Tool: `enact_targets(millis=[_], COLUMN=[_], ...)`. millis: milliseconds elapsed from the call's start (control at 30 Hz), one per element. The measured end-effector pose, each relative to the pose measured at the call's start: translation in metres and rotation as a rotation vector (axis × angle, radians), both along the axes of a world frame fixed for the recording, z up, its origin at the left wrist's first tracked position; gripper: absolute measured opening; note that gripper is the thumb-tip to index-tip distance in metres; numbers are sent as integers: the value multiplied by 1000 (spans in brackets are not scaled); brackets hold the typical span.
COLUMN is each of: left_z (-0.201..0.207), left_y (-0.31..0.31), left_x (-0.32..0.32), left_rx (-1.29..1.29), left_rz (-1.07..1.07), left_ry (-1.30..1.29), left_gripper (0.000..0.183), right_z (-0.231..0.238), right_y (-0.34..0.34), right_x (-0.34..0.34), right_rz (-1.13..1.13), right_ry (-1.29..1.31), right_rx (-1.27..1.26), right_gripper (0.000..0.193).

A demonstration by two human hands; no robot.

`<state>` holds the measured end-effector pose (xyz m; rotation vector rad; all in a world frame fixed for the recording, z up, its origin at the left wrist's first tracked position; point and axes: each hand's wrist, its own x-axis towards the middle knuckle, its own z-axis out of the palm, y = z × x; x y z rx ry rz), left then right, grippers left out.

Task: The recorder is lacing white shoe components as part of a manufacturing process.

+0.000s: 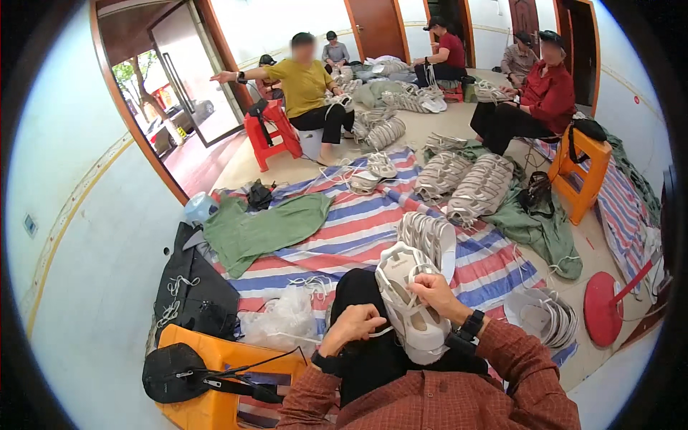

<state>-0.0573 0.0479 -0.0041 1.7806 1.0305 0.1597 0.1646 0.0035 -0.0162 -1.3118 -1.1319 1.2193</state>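
Lying lengthwise on the lap (362, 367), the off-white shoe upper (414, 326) looked light, soft and bendy to me, with a stiffer rounded near end. The right hand (436, 295) had its fingers closed on the lacing edge, while the left hand (355, 326) was pinched around what looked like a white lace (383, 332) beside it. Didn't seem fragile, but the open middle probably would've sagged if squeezed. Best hold imo was that firmer-looking lacing edge, thumb on top and fingers underneath, since the thin lace could slip.
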Motion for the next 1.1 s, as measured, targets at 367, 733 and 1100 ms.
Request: enact_targets(millis=[367, 733, 1100], left_z=[186, 277, 260], left_y=[29, -49, -65], left_x=[-158, -236, -282], left_rx=[951, 1347, 1396], left_rz=[1120, 1664, 1740], left_ry=[-515, -371, -267], left_gripper=[71, 86, 92], right_z=[3, 4, -2], right_y=[-1, -2, -3], right_x=[-6, -6, 1], right_rz=[-52, -50, 5], right_ry=[32, 85, 55], right_rx=[24, -12, 66], right_gripper=[19, 17, 16])
